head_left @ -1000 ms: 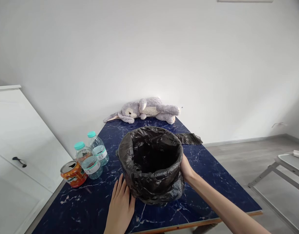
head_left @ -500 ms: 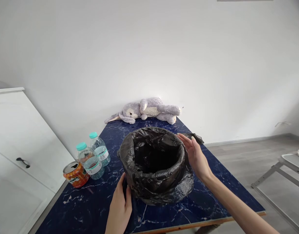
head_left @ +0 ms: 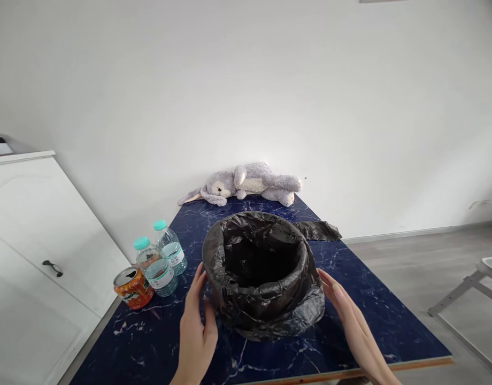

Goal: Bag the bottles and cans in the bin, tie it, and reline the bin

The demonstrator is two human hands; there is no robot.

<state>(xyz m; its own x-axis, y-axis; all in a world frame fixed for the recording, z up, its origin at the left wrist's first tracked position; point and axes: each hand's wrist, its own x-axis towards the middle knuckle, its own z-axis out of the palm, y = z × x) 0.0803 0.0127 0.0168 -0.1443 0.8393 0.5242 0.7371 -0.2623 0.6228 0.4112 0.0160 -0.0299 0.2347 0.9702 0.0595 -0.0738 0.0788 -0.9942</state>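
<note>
A round bin lined with a black plastic bag [head_left: 266,302] stands upright on the table, its mouth facing up and the bag's edge folded down over the outside. My left hand [head_left: 195,326] is at its left side, fingers stretched along the wall and thumb apart. Against the right side rests my right hand [head_left: 348,310], its fingers extended and touching the bag lightly. Neither hand is wrapped round anything. Inside, the bin is dark and its bottom cannot be made out.
The dark blue marbled table [head_left: 374,321] meets the wall. An orange drink can [head_left: 133,289] and two bottles with teal caps [head_left: 161,275] [head_left: 171,248] stand on the left. A plush rabbit [head_left: 246,182] lies at the back. Black plastic [head_left: 320,230] lies behind the bin. A white cabinet [head_left: 37,224] is left.
My right hand has moved from the bin's upper right rim down to its lower right side. The left hand has shifted slightly up along the left side. The view has turned slightly left.
</note>
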